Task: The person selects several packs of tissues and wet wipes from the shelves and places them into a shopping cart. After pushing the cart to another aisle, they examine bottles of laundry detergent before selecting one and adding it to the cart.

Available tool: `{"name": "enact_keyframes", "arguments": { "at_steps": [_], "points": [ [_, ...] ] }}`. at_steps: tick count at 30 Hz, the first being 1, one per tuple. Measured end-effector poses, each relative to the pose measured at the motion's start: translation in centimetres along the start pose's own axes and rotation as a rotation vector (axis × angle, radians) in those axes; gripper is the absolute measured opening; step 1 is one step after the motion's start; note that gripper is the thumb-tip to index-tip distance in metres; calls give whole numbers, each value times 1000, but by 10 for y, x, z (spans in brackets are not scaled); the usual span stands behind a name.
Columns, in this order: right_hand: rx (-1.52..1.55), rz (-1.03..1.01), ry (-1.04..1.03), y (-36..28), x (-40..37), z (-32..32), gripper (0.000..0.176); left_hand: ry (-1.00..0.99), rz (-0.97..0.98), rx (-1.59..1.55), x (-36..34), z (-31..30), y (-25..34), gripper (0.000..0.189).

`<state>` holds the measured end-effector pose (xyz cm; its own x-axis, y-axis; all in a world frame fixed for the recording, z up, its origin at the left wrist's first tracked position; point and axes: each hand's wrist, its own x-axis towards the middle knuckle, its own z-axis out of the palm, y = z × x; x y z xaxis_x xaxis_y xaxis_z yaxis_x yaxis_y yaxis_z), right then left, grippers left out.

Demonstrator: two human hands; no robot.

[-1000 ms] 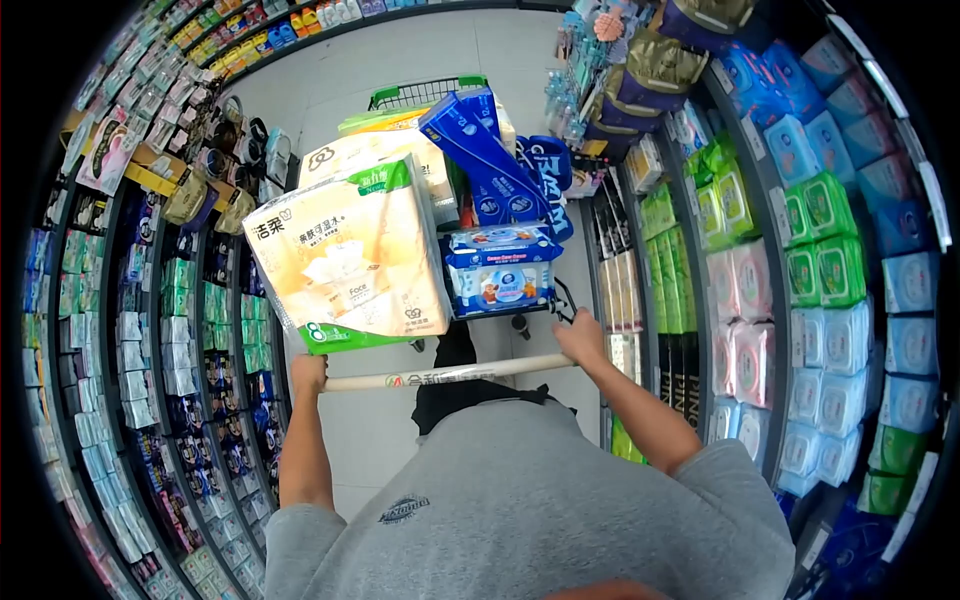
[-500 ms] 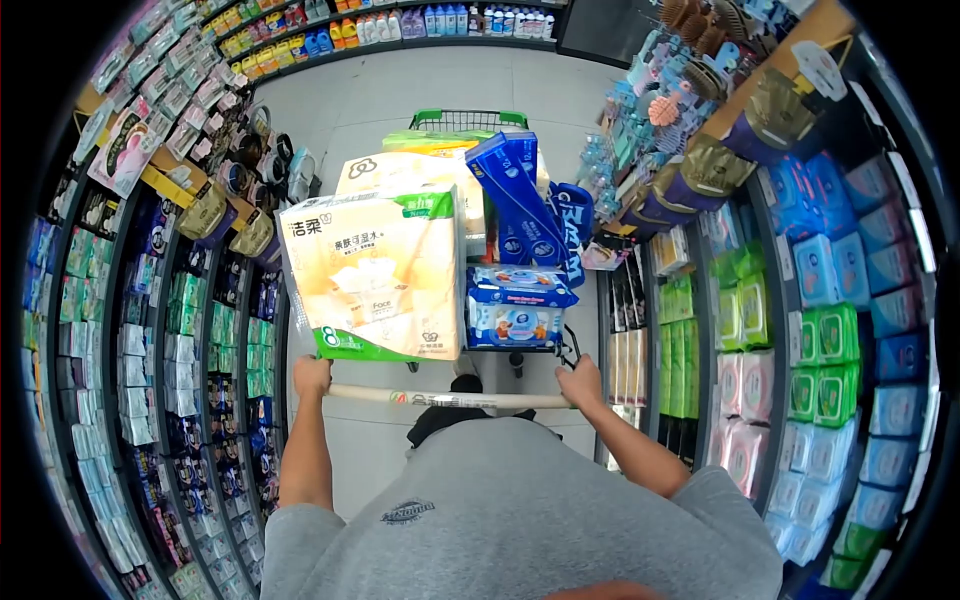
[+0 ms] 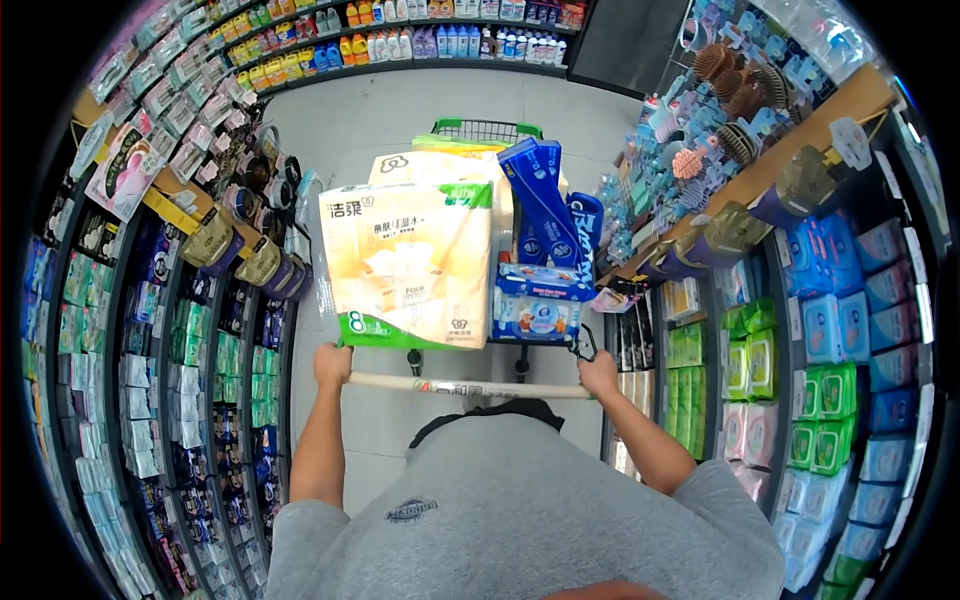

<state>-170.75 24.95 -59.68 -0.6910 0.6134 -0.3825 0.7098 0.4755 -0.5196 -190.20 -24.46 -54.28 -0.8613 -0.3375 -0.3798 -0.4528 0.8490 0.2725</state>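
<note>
A shopping cart's pale handlebar (image 3: 470, 388) runs across in front of my body. My left hand (image 3: 332, 366) is wrapped round its left end, and my right hand (image 3: 598, 374) is closed at its right end, beside a dark loop. Piled in the cart (image 3: 487, 129) is a big cream-and-green tissue pack (image 3: 405, 265), with another tissue pack (image 3: 435, 168) behind it. To their right lie a blue wipes pack (image 3: 537, 315) and long dark-blue packages (image 3: 540, 205), leaning at a tilt. The cart's basket is mostly hidden under these goods.
Shelves of small packets (image 3: 190, 340) line the left side. On the right stand shelves of wipes packs (image 3: 823, 390), with hanging hairbrushes (image 3: 735, 140) farther ahead. Bottles (image 3: 400, 42) fill the far shelf, across the grey floor (image 3: 400, 105).
The cart, its load and both hands have shifted slightly right in view. More of the far bottle shelf shows now. Both hands keep their hold on the handlebar.
</note>
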Motion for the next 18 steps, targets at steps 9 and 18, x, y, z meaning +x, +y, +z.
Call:
{"name": "enact_keyframes", "arguments": {
  "at_steps": [9,18],
  "points": [
    [-28,55,27,-23,72,-25,25,-62,54,27,29,5,60,45],
    [-26,135,-88,-66,147,-53,30,-21,61,4,55,8,124,48]
  ]
}}
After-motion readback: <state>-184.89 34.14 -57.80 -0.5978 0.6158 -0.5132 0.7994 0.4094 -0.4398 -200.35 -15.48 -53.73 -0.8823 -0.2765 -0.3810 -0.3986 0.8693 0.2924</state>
